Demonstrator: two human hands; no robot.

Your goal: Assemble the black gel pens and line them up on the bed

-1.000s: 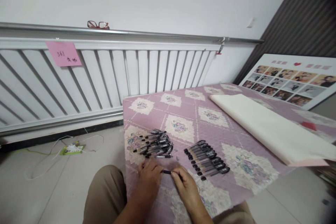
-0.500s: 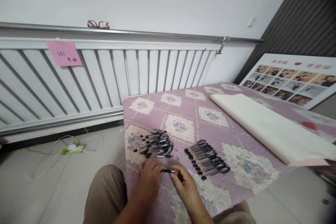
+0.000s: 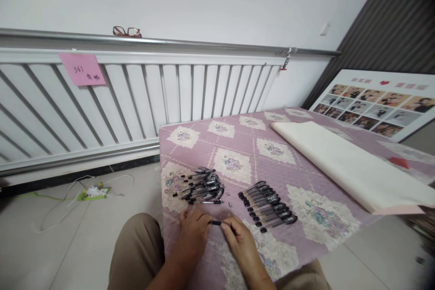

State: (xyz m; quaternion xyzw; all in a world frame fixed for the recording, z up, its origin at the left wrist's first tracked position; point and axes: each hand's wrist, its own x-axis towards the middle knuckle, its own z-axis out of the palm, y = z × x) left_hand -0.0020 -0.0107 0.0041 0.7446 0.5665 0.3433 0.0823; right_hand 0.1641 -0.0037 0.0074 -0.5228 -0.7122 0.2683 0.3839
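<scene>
Between my two hands, close to the table's near edge, lies a black pen [image 3: 215, 223]. My left hand [image 3: 194, 232] is closed around its barrel, hiding most of it. The fingertips of my right hand [image 3: 240, 236] pinch the pen's tip end, so the point is covered. Just beyond my left hand is a loose pile of black pen parts and pens [image 3: 204, 186]. A row of capped pens [image 3: 268, 206] lies side by side to the right, beyond my right hand. Tiny pieces [image 3: 229, 205] rest between the pile and the row.
The table [image 3: 200, 145] wears a purple floral cloth. A large cream sheet [image 3: 340, 163] spreads across its right part, near a red piece [image 3: 399, 162]. Behind stand a white radiator [image 3: 190, 90] and a photo board [image 3: 377, 99]. A power strip [image 3: 97, 192] with cables sits on the floor.
My right fingers have closed onto the pen's tip, which showed bare before. My left hand keeps its hold in nearly the same place.
</scene>
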